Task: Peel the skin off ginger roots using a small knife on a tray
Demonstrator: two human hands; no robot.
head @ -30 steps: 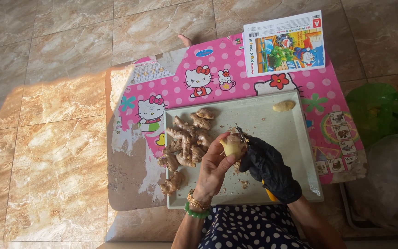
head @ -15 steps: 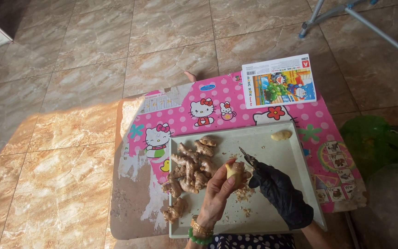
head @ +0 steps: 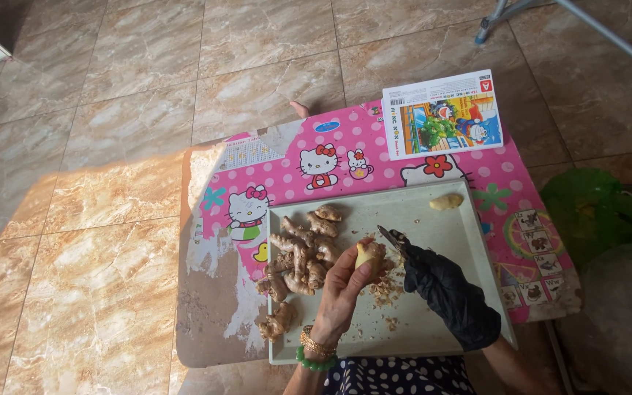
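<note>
My left hand (head: 341, 289), bare with bracelets at the wrist, holds a partly peeled piece of ginger (head: 369, 255) over a pale tray (head: 469, 241). My right hand (head: 444, 289) wears a black glove and grips a small knife (head: 390, 237) whose blade points up and left, close to the ginger. A pile of unpeeled ginger roots (head: 301, 249) lies on the tray's left side. One peeled yellow piece (head: 445, 201) rests at the tray's far right corner. Brown peelings (head: 385, 289) are scattered under my hands.
The tray sits on a low pink cartoon-patterned table (head: 345, 157) with a worn left edge. A colourful booklet (head: 442, 115) lies at its far right. A green plastic bag (head: 597, 212) is on the tiled floor to the right. A metal stand leg (head: 491, 18) is beyond.
The view has tilted up, showing more floor beyond the table. My hands stay together over the tray, with the knife still working at the ginger.
</note>
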